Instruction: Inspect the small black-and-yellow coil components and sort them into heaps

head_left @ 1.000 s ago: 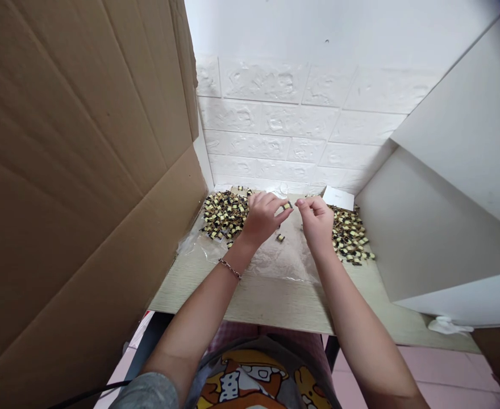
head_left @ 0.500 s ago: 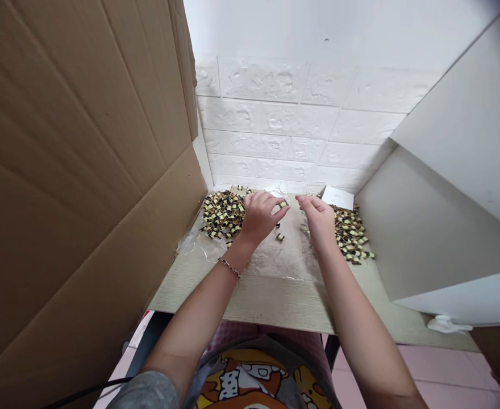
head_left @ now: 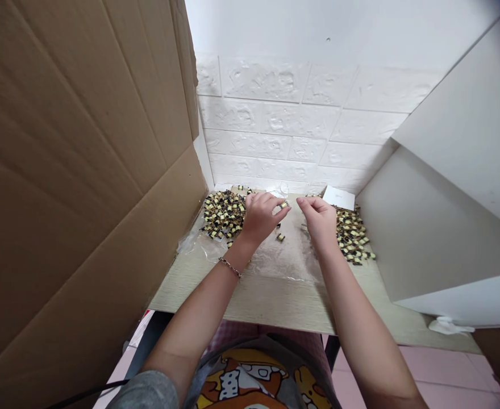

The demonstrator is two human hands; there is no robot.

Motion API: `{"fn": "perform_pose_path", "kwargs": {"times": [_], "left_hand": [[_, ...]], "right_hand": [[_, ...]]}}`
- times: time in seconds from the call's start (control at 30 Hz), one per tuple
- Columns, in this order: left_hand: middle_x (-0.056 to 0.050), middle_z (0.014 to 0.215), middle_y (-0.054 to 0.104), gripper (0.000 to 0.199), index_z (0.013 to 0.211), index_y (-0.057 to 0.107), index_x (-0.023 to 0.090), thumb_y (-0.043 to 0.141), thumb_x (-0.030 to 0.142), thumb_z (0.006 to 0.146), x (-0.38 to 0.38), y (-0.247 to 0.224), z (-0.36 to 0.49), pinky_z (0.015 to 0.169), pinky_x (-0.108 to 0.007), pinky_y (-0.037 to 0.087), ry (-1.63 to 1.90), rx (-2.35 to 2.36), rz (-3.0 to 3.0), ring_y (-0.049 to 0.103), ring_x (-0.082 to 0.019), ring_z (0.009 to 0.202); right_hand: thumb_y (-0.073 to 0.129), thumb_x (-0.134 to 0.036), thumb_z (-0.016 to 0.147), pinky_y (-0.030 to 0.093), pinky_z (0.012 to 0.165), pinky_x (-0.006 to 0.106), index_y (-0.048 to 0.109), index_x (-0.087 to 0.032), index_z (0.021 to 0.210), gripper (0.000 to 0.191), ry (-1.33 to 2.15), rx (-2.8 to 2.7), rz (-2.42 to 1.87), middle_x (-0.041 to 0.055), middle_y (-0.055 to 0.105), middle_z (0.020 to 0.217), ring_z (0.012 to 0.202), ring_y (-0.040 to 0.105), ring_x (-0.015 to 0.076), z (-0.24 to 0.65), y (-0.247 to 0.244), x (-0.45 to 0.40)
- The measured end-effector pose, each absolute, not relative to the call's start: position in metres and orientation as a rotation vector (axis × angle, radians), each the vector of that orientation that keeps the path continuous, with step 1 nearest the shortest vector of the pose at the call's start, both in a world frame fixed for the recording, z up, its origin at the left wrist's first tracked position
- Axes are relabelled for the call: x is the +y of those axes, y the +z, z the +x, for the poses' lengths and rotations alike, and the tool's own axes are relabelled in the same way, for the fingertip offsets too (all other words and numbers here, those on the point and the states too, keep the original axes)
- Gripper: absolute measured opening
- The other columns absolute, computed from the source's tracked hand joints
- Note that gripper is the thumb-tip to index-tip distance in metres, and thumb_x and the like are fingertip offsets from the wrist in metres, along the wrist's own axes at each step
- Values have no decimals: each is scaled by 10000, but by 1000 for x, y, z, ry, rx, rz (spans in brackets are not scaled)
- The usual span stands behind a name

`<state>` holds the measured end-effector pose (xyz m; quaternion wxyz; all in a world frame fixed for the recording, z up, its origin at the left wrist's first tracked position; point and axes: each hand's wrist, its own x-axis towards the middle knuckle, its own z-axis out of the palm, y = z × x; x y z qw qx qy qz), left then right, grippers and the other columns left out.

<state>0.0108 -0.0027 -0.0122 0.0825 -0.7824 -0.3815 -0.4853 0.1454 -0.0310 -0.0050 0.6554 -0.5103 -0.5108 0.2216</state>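
Okay, left hand [head_left: 261, 218]: fingers curled, thumb and fingertips closing on a small transformer [head_left: 283, 204], a black-and-cream part that sits right at their tips, at about 2 o'clock from the palm.
Right hand [head_left: 319, 222]: half curled, fingers [head_left: 303, 201] reaching toward 10 o'clock; nothing shows in its grip, though the fingers may hide something.
Hands together: apart, with a narrow gap between the fingertips.
Left heap: a dense spread of transformers [head_left: 223, 215] just past the left hand, at 10 o'clock on the table [head_left: 241, 298].
Right heap: a second spread of transformers [head_left: 351, 234] just beside the right hand, at 2 o'clock.
Loose part: one transformer [head_left: 280, 237] lies alone on a clear plastic sheet [head_left: 288, 258], just below the left fingers.
Far edge: a white card [head_left: 338, 197] stands at 1 o'clock against a white brick-pattern wall [head_left: 275, 125].
Sides: a cardboard sheet [head_left: 71, 170] rises at 9 o'clock, a white board [head_left: 441, 227] at 3 o'clock.
Left wrist: a chain bracelet [head_left: 230, 268].
Below the table: a cartoon-print apron [head_left: 250, 378] at 6 o'clock, pink floor tiles [head_left: 441, 369] at 4 o'clock.
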Motion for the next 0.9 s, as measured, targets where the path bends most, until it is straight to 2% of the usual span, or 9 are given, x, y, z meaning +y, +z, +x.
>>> {"fn": "perform_pose_path", "kwargs": {"times": [0.33,0.67,0.9], "left_hand": [[31,719,599,168,748,592,221,581,388,733,-1,-14,12,760,-311,306,-1500,-1185,-2340,527,-136,761],[27,747,605,151,761,592,225,563,373,752,-3,-14,13,806,-331,284,-1440,-1137,-2354,524,-143,779],[20,745,605,176,766,593,227,534,393,767,-4,-14,13,805,-335,288,-1415,-1143,-2365,521,-145,769]], "right_hand": [[584,-325,670,349,582,238,576,-156,614,179,547,-1127,-1164,-34,490,561,560,428,91,140,-3,-33],[526,-294,642,271,494,224,511,-162,567,152,575,-1166,-1299,-54,410,508,491,339,74,140,0,-32],[565,-326,608,342,558,235,569,-159,595,168,715,-1130,-1248,-28,513,576,561,429,93,141,-1,-30]]}}
